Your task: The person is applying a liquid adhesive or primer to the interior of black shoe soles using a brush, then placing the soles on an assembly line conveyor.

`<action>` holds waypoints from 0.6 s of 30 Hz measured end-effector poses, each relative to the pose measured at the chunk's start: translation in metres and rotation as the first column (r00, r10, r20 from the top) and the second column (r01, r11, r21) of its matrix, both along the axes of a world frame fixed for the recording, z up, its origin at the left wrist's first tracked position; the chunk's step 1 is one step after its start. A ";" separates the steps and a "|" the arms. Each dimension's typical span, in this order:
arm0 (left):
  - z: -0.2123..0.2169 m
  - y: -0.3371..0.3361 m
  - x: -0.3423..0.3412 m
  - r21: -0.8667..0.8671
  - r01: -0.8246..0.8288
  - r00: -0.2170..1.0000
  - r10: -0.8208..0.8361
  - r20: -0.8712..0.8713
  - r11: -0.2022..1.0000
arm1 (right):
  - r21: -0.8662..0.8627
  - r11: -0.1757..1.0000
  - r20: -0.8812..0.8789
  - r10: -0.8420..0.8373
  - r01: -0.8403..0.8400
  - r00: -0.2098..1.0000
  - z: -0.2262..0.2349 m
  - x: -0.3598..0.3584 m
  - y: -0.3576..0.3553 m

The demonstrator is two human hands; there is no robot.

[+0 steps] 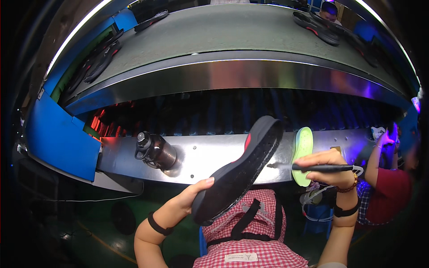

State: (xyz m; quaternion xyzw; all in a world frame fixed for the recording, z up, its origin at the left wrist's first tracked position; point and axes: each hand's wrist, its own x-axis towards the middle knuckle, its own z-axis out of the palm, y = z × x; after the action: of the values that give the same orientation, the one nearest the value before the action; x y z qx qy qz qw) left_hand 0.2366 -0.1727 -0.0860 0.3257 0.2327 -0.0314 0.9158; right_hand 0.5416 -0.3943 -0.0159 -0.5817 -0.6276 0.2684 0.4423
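My left hand (191, 196) grips a black shoe sole (243, 167) by its lower end, thumb on top. The sole tilts up to the right, with a red patch on its side and a pale wet-looking line along its right edge. In my right hand (328, 167) is a black-handled glue brush (308, 168), held like a pen, with a pale tube at its back end. The blurred brush tip points left and sits just right of the sole, apart from it. Behind my right hand, a yellow-green insole-shaped piece (304, 149) lies on the metal shelf (205, 154).
A dark bottle (154, 149) stands on the shelf at left. Beyond is a conveyor belt (214, 33) carrying several black soles (316, 29). A small pot (313, 197) with tubing hangs below the shelf at right. A co-worker in red (391, 194) sits at far right.
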 end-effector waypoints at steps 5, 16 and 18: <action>-0.025 -0.001 0.015 -0.139 -0.110 0.974 0.135 0.183 0.984 | 0.021 0.982 -0.383 -0.168 0.190 0.908 -0.015 -0.023 0.000; -0.049 -0.016 0.031 -0.224 -0.043 0.958 0.103 0.267 0.974 | 0.060 0.990 -0.295 -0.102 0.125 0.950 -0.073 -0.075 0.038; -0.050 -0.017 0.029 -0.232 -0.060 0.964 0.117 0.240 0.971 | 0.087 0.952 -0.221 -0.267 0.292 0.938 -0.074 -0.057 0.040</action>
State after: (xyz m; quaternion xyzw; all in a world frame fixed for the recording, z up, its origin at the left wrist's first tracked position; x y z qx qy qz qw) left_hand 0.2655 -0.1901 -0.1364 0.2116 0.1239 0.0256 0.9691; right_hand 0.4847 -0.3546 -0.0899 -0.6068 -0.5039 0.2239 0.5725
